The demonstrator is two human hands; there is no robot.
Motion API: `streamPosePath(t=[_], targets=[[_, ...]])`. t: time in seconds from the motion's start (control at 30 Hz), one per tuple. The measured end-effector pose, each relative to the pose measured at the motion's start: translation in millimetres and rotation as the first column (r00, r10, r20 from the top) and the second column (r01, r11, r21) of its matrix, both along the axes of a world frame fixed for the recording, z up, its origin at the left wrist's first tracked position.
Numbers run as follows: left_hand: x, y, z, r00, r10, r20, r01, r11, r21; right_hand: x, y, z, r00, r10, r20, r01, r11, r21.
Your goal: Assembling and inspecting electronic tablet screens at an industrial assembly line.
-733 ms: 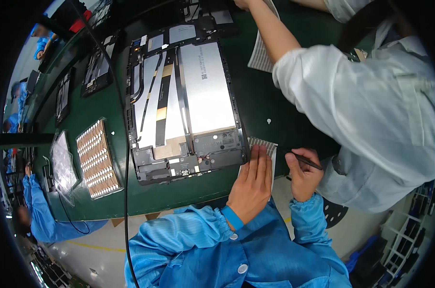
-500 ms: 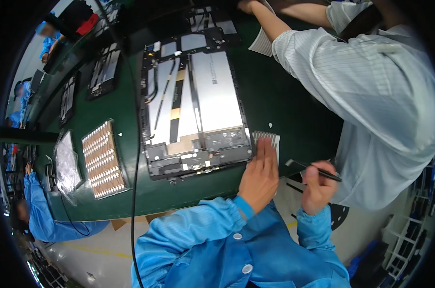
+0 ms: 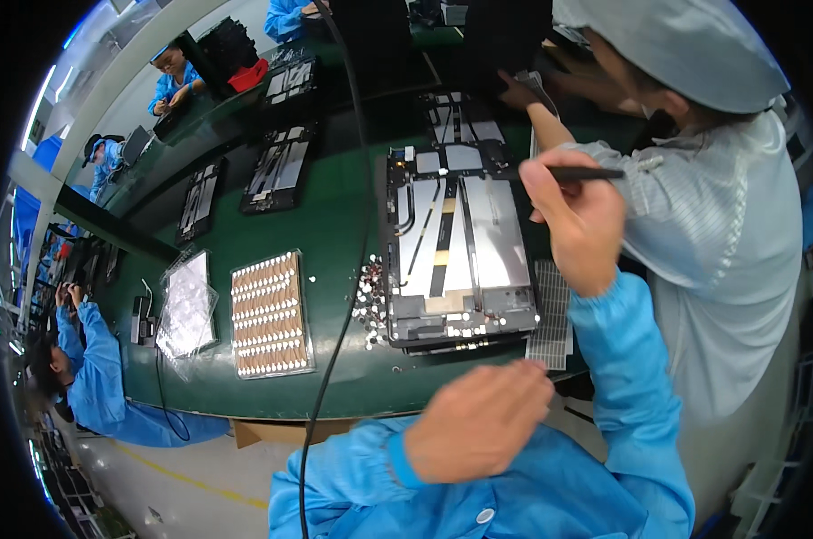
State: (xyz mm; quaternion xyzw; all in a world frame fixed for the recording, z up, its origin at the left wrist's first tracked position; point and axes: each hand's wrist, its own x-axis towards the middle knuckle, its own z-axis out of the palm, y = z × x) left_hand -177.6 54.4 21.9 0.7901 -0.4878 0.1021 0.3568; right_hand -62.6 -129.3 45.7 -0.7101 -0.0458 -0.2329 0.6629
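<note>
An opened tablet (image 3: pixel 507 238) lies in front of me, its silver inside, dark strips and flat cables showing. My right hand (image 3: pixel 581 220) grips dark tweezers (image 3: pixel 590 173) above its upper right part; their tips point left, and I cannot tell whether they touch it. Beside the tablet's lower right side lies a pale sheet with a grid pattern (image 3: pixel 550 328). My left hand (image 3: pixel 483 420) is at the table's front edge, its fingers stretched out side by side, the tips near the sheet's lower end. Nothing shows in that hand, though its palm is hidden.
Small loose pieces (image 3: pixel 369 301) lie left of the tablet. A brown sheet with rows of white-tipped parts (image 3: pixel 272 314) and a clear plastic packet (image 3: pixel 186 305) lie further left. A black cable (image 3: pixel 334 359) hangs across. A co-worker in pale clothing (image 3: pixel 685 207) works close on my right.
My right hand has raised the tweezers from beside the table to above the tablet. My left hand has drawn back off the grid sheet. Loose pieces now show left of the tablet.
</note>
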Motion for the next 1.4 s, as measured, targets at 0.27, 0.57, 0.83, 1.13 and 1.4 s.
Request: streamPosePath(t=[0.27, 0.57, 0.83, 1.13, 1.4], targets=[[107, 36, 23, 0.945, 0.307, 0.114, -0.297, 0.95, -0.093, 75, -2, -41, 0.995, -0.093, -0.025, 0.093, 0.995, -0.024], [179, 13, 14, 0.962, 0.219, 0.161, -0.222, 0.975, 0.002, 78, -3, -34, 0.981, -0.116, -0.155, 0.101, 0.99, -0.103], [194, 5, 7, 0.961, 0.169, 0.217, -0.198, 0.973, 0.118, 80, -7, -37, 0.98, -0.108, -0.165, 0.084, 0.986, -0.145], [196, -2, 8, 0.961, 0.161, 0.223, -0.2, 0.966, 0.166, 85, -7, -48, 0.993, -0.101, -0.069, 0.089, 0.984, -0.152], [198, -10, 13, 0.955, 0.136, 0.264, -0.202, 0.948, 0.244, 82, -7, -45, 0.992, -0.084, -0.092, 0.06, 0.97, -0.236]])
